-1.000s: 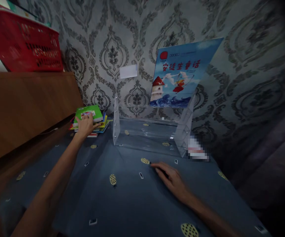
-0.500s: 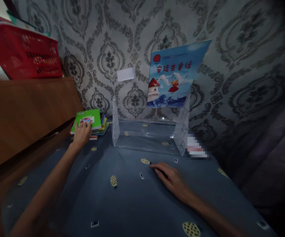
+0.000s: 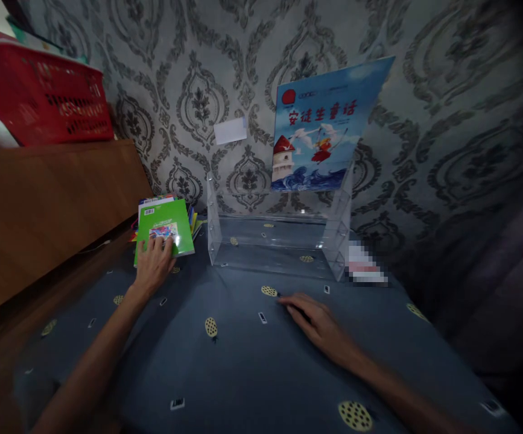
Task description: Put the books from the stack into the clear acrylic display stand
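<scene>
My left hand [image 3: 155, 263] lies over the near edge of a green book [image 3: 167, 215], its fingers on the cover and its thumb not clearly visible. Under and behind this book is a stack of other books [image 3: 193, 222], mostly covered. My right hand [image 3: 314, 317] rests on the cloth with fingers extended and holds nothing. Beyond it stands a clear plastic rack [image 3: 211, 220] with stepped tiers. A blue picture book [image 3: 313, 129] leans upright at the rack's back right, its cover facing me.
A dark blue cloth [image 3: 238, 367] with a pineapple pattern covers the surface. At left, a red basket [image 3: 71, 102] sits on a wooden panel [image 3: 57, 211]. Patterned wallpaper [image 3: 198, 72] with a white plate [image 3: 230, 131] rises behind. A blurred-out item [image 3: 366, 265] lies right of the rack.
My left hand has drawn the green book toward me, partly off the stack, uncovering books behind it. My right hand has stayed nearly in place; the view has shifted slightly.
</scene>
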Demonstrator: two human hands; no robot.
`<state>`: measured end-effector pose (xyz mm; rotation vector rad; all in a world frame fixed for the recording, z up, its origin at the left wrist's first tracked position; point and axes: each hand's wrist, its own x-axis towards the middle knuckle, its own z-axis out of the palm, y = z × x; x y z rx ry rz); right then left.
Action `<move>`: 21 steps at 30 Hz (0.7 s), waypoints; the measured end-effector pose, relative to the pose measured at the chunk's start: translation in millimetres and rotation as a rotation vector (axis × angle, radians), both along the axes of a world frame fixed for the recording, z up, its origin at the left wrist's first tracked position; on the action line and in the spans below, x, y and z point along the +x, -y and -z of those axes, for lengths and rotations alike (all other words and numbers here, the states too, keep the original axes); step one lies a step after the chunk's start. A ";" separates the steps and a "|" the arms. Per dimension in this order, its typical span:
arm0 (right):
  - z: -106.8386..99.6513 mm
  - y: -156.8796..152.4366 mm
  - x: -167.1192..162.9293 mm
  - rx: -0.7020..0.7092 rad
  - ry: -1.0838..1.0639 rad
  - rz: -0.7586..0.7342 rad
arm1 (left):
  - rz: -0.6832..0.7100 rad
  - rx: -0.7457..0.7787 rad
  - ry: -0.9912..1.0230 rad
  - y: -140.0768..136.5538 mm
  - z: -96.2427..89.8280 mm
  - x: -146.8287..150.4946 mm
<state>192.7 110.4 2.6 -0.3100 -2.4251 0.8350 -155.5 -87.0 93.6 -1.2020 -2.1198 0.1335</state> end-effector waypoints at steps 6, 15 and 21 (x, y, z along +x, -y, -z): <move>-1.8 0.5 0.3 0.002 -0.002 -0.001 | 0.000 0.070 0.112 2.8 21.9 0.3; 0.5 0.0 -0.4 0.018 -0.013 -0.003 | -0.054 0.026 0.143 -11.2 -28.5 -17.0; -1.1 0.7 0.0 0.018 -0.009 -0.016 | -0.127 -0.059 0.234 -32.2 -64.0 -45.1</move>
